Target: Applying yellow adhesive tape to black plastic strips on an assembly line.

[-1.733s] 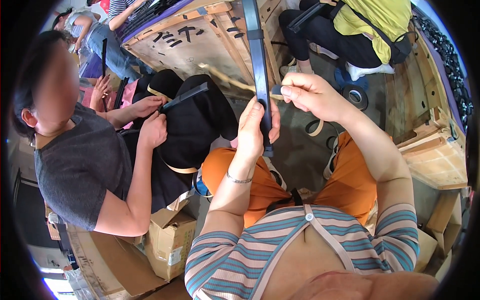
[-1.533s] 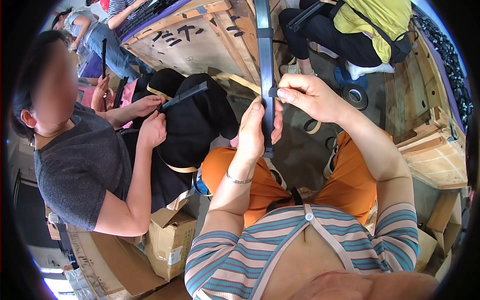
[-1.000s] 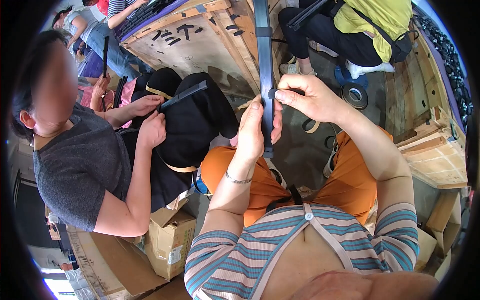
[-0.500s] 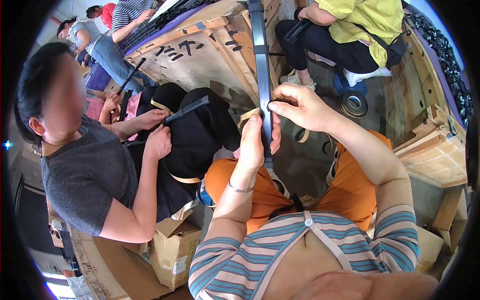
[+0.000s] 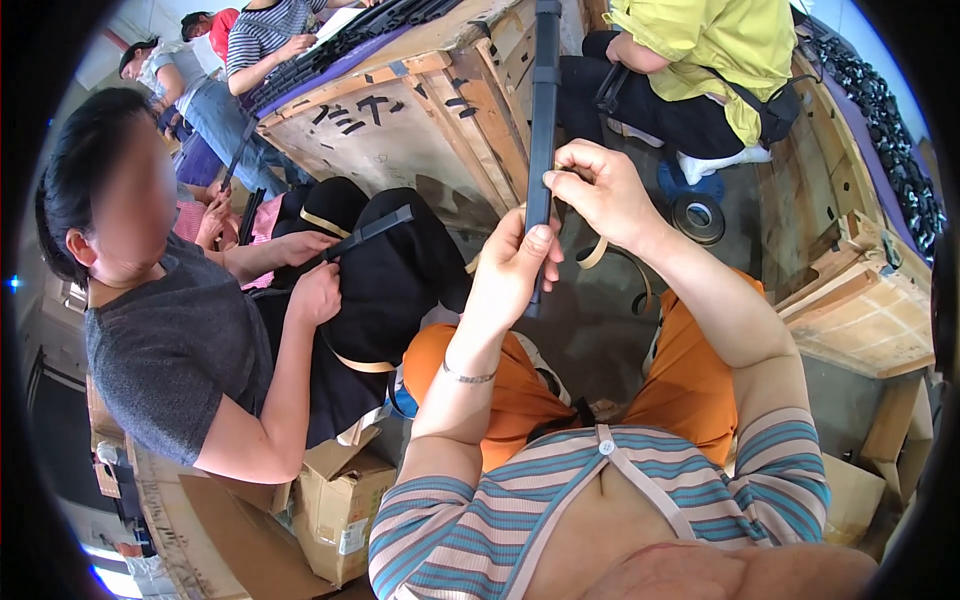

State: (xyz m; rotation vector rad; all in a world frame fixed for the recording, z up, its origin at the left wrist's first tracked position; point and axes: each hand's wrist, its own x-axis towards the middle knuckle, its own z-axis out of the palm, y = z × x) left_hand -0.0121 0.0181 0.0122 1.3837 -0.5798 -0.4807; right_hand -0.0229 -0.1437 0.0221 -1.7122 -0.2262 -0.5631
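A long black bar (image 5: 543, 100) with bands around it stands nearly upright in front of me, leaning slightly right at its top. My left hand (image 5: 507, 262) is wrapped round its lower part, thumb on the front and fingertips showing on the right side. Higher up, my right hand (image 5: 607, 195) pinches at the bar's right edge, thumb against forefinger. From beneath that hand hangs a curling strip of tape (image 5: 594, 254), tan on one face and dark on the other. What lies between the right fingertips is mostly hidden.
At left, a co-worker in a grey shirt (image 5: 190, 340) holds another black bar (image 5: 370, 232). A roll of tape (image 5: 698, 217) lies on the floor. Wooden crates (image 5: 400, 115) stand ahead and at right (image 5: 860, 300). A cardboard box (image 5: 340, 510) sits behind left. Someone in yellow (image 5: 690, 60) sits ahead.
The bar has risen a little, and its top has tipped to the right. Both my hands have shifted slightly upward with it, and the hanging tape has swung and uncurled somewhat.
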